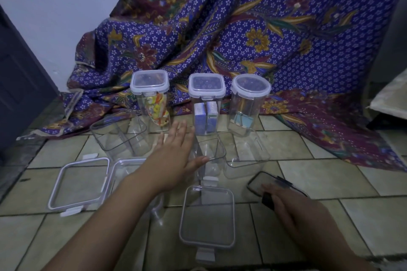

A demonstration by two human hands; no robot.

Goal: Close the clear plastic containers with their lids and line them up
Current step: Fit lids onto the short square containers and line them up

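Note:
Three closed clear containers stand in a row at the back: a square one with colourful packets [149, 94], a square one with blue boxes [207, 99] and a round one [251, 97]. In front stand three open empty containers: left [119, 136], middle [212, 156] and right [246, 156]. White-rimmed lids lie on the floor at the left [79, 185], under my forearm [125, 169] and in front [207, 215]. My left hand [176, 152] reaches forward with fingers spread, thumb at the middle container's rim. My right hand [286, 204] grips a dark-rimmed lid [262, 180] on the floor.
Everything sits on a beige tiled floor [330, 171]. A purple floral cloth [242, 28] drapes behind the closed containers and over the floor at the right. A dark door [19, 86] is at the left, and a pale cushion edge [392, 94] at the far right.

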